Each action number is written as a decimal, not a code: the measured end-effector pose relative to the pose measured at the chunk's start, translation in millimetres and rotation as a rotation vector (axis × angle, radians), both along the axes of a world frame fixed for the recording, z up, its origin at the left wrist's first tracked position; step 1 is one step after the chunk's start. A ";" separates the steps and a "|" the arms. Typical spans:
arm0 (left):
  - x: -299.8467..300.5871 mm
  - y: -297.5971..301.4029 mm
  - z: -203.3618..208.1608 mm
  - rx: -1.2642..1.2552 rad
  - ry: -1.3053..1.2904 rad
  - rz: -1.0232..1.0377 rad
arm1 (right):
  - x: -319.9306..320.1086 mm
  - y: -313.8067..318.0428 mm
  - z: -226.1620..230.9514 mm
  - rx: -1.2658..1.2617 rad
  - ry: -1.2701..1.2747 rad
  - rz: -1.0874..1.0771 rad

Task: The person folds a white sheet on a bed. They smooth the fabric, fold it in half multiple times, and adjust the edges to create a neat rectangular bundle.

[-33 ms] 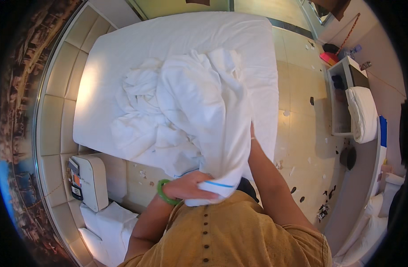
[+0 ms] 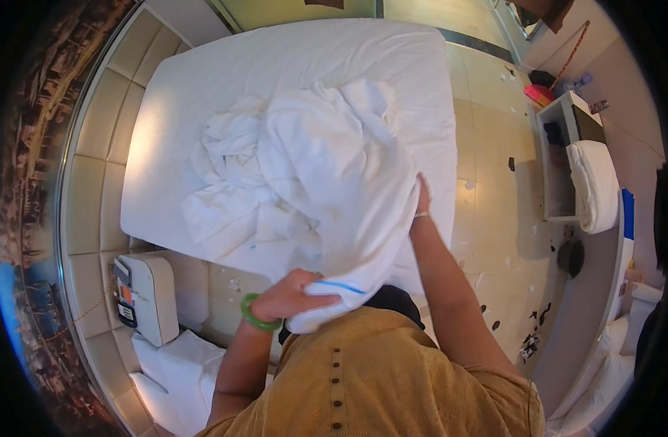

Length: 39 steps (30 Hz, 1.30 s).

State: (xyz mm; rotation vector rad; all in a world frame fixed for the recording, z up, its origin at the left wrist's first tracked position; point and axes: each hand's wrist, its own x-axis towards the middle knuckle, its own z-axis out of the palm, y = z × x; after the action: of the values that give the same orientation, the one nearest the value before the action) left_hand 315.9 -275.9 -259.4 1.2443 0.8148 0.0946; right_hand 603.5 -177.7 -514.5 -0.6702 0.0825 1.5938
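Observation:
A bulky white duvet (image 2: 326,160) lies bunched over the middle of the bed (image 2: 425,95), and its near end stretches toward my body. My left hand (image 2: 299,293), with a green bangle on the wrist, is closed on that near end beside a blue stripe. On the duvet's right side, my right hand (image 2: 423,197) grips the edge, its fingers partly hidden by the cloth. A thin pale band circles the right wrist.
A white bedside unit (image 2: 163,298) carrying small items stands left, with white linen (image 2: 177,371) below it. At right are an open cabinet (image 2: 556,167), a folded white bundle (image 2: 593,186) and a dark bin (image 2: 570,258). Scraps litter the tiled floor (image 2: 487,218).
My left hand has moved left and slightly up with the duvet's striped end. My right hand has come further into view at the duvet's right edge, and the cloth between them has shifted.

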 end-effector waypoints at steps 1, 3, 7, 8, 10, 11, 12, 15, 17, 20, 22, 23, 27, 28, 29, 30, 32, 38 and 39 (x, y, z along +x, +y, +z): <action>-15.1 0.6 -1.4 -0.007 0.127 0.119 | 12.4 11.0 19.6 -0.075 -0.159 -0.151; -35.3 0.2 -14.2 0.110 0.411 0.193 | 28.6 29.2 72.6 -0.150 -0.431 -0.377; -49.5 -16.7 -74.6 0.652 0.619 0.206 | -12.3 29.5 180.6 0.121 -0.768 -0.299; -46.7 -22.7 -80.9 0.812 0.562 0.266 | -28.9 21.6 201.1 0.149 -0.766 -0.171; -17.7 -7.9 -59.7 0.815 0.341 0.458 | -61.2 -3.9 230.7 0.270 -0.922 0.202; -1.5 -0.6 -48.6 0.725 0.156 0.604 | -76.5 -19.5 243.9 0.366 -1.001 0.417; 14.4 3.8 -40.1 0.470 -0.216 0.824 | -91.9 -32.0 238.5 0.646 -1.068 0.467; 16.2 16.8 -54.1 0.108 -0.312 1.051 | -122.4 -61.0 217.6 0.778 -0.931 0.668; 32.3 21.8 -45.3 -0.006 -0.280 1.278 | -131.3 -76.7 202.2 0.482 -0.705 0.656; 21.2 21.7 -62.9 -0.157 -0.318 1.318 | -135.4 -93.3 175.6 0.273 -0.566 0.460; 16.8 18.4 -63.0 -0.218 -0.425 1.276 | -137.5 -103.3 162.7 0.293 -0.658 0.408; 16.5 17.2 -66.5 -0.222 -0.460 1.281 | -138.1 -105.1 152.5 0.199 -0.622 0.354; 6.0 19.5 -69.4 -0.293 -0.521 1.196 | -126.9 -93.9 133.1 -0.101 -0.251 0.270; 6.8 19.8 -68.4 -0.271 -0.506 1.188 | -121.6 -88.7 131.7 -0.160 -0.103 0.281; 8.4 19.8 -66.3 -0.249 -0.491 1.181 | -118.1 -85.4 131.1 -0.105 -0.222 0.391; 9.1 19.8 -65.0 -0.227 -0.475 1.174 | -115.1 -82.9 131.3 -0.050 -0.342 0.500; 7.0 22.9 -73.2 -0.056 -0.291 1.142 | -111.6 -77.8 134.4 0.063 -0.582 0.717; 14.3 27.6 -39.4 0.161 0.022 1.116 | -93.8 -55.4 162.4 0.356 -1.027 0.528; 18.6 28.6 -28.2 0.210 0.095 1.095 | -93.9 -55.7 165.2 0.359 -1.067 0.449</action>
State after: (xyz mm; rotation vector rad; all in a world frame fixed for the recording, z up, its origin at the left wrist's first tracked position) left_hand 334.4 -247.3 -287.5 0.8659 1.5222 1.0274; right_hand 509.6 -233.4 -349.3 -1.2157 -1.1750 1.4104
